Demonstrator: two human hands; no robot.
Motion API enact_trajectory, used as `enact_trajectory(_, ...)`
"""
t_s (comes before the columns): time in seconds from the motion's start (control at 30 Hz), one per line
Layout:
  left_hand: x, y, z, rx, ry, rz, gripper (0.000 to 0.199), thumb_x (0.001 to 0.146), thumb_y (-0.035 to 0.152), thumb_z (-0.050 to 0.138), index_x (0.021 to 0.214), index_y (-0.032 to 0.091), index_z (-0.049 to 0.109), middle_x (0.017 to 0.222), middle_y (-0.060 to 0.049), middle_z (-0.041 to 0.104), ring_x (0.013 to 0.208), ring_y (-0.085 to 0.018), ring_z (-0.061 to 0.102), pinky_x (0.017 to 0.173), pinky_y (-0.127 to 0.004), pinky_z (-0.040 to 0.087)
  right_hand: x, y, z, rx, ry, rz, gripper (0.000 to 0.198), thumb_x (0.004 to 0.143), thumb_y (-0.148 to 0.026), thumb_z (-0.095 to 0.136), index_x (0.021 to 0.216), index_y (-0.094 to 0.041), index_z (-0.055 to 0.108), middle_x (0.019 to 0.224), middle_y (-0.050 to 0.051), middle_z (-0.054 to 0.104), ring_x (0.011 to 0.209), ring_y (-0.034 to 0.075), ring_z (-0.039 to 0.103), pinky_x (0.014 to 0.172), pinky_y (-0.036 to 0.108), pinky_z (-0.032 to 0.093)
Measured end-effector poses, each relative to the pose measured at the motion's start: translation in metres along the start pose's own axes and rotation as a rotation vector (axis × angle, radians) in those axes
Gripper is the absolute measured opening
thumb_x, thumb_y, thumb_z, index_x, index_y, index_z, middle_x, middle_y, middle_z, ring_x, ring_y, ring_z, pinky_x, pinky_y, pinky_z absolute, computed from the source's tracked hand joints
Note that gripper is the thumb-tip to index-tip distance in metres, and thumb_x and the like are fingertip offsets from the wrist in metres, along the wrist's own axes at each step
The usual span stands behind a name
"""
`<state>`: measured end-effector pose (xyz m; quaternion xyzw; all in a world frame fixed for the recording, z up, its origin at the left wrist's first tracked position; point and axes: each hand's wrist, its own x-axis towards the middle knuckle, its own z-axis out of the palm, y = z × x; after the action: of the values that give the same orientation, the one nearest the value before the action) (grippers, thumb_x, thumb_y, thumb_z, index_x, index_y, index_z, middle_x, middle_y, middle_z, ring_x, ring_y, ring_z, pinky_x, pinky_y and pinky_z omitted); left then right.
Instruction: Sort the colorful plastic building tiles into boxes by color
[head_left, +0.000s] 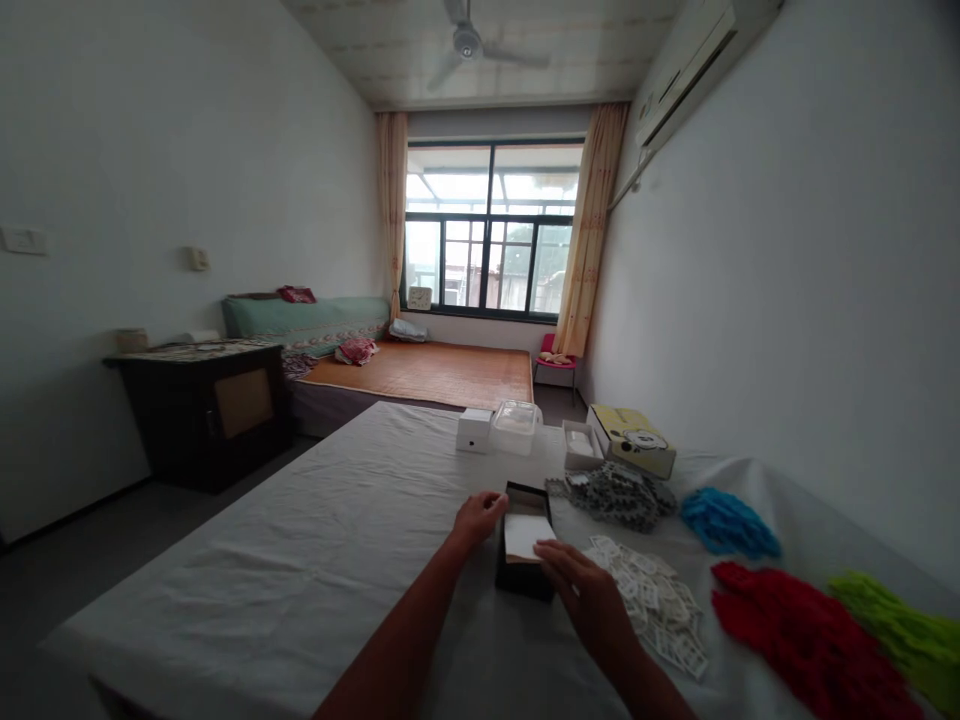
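We could pass freely over the cloth [315,560] left of our left hand [480,517]. Ahead, a short gap separates the black box [523,580] from the white box [474,432] and tub [515,430]. Rightward, tags [667,605] crowd our right hand [576,572], with the grey heap [626,497] beyond them.

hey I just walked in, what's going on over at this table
Someone is handling an open black box on the white-covered table. The left hand is at its left rim, and the right hand has its fingertips at a flat white piece in or over the box; how firm either grip is, I can't tell. Small white tags lie spread to the right, with blue, red and green bundles farther right.
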<state>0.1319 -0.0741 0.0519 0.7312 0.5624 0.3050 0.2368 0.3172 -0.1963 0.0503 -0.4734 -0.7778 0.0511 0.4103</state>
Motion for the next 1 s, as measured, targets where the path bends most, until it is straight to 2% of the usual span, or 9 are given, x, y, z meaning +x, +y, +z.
enact_trajectory(0.1,0.004,-0.007,0.011,-0.038,-0.012,0.009,0.039,0.084,0.041,0.047,0.103,0.015,0.069,0.102,-0.006,0.071,0.095,-0.018,0.063,0.081,-0.023,0.046,-0.009,0.005,0.000,0.012,-0.016,0.000,0.026,0.090,-0.030,0.049,0.111,-0.029,0.065,0.116,0.002,0.066,0.107,0.017,0.062,0.093,0.028,0.050)
enact_trajectory(0.2,0.007,-0.014,0.016,-0.056,0.003,0.005,0.041,0.083,0.038,0.049,0.110,0.012,0.066,0.105,-0.008,0.070,0.095,-0.018,0.063,0.083,-0.024,0.046,-0.017,0.011,0.004,-0.009,-0.023,-0.047,0.025,0.090,-0.030,0.049,0.109,-0.031,0.065,0.113,0.001,0.068,0.104,0.017,0.063,0.091,0.027,0.051)
enact_trajectory(0.33,0.006,-0.019,0.019,-0.065,0.017,0.009,0.043,0.080,0.038,0.049,0.110,0.013,0.067,0.091,-0.006,0.072,0.085,-0.019,0.065,0.079,-0.026,0.047,-0.024,0.021,0.005,-0.046,0.071,-0.069,0.026,0.091,-0.028,0.047,0.109,-0.032,0.065,0.111,0.001,0.068,0.103,0.017,0.064,0.090,0.027,0.052)
enact_trajectory(0.53,0.001,-0.018,0.024,-0.086,0.024,0.020,0.048,0.077,0.037,0.052,0.118,0.014,0.063,0.080,-0.003,0.071,0.076,-0.018,0.065,0.074,-0.025,0.047,-0.024,0.024,-0.002,-0.033,0.249,0.020,0.024,0.088,-0.032,0.049,0.104,-0.028,0.067,0.107,0.001,0.070,0.100,0.017,0.065,0.086,0.026,0.053)
enact_trajectory(0.67,0.002,-0.020,0.024,-0.104,0.023,0.007,0.050,0.075,0.033,0.054,0.122,0.015,0.059,0.082,-0.001,0.071,0.076,-0.017,0.064,0.073,-0.023,0.046,-0.020,0.020,-0.007,0.042,0.324,0.182,0.028,0.087,-0.042,0.048,0.097,-0.025,0.068,0.101,0.003,0.070,0.090,0.018,0.066,0.082,0.027,0.052)
enact_trajectory(0.77,0.004,-0.024,0.021,-0.114,0.033,-0.020,0.047,0.076,0.028,0.051,0.120,0.015,0.060,0.082,-0.001,0.070,0.075,-0.016,0.064,0.073,-0.022,0.046,-0.017,0.022,-0.020,0.068,0.390,0.431,0.038,0.085,-0.052,0.047,0.099,-0.021,0.065,0.082,0.004,0.071,0.072,0.018,0.065,0.068,0.027,0.051)
enact_trajectory(0.87,0.003,-0.025,0.018,-0.123,0.041,-0.031,0.045,0.082,0.032,0.046,0.121,0.014,0.059,0.082,-0.003,0.070,0.074,-0.016,0.064,0.072,-0.023,0.045,-0.018,0.028,-0.039,0.091,0.481,0.635,0.046,0.085,-0.058,0.043,0.101,-0.020,0.063,0.071,0.003,0.069,0.072,0.020,0.064,0.064,0.028,0.048)
enact_trajectory(1.0,-0.003,-0.018,0.023,-0.103,0.034,0.003,0.053,0.083,0.047,0.046,0.125,0.015,0.056,0.080,-0.004,0.069,0.076,-0.019,0.064,0.070,-0.025,0.045,-0.028,0.038,-0.058,0.111,0.525,0.704,0.051,0.083,-0.061,0.043,0.103,-0.019,0.063,0.079,0.005,0.071,0.072,0.021,0.064,0.064,0.029,0.048)
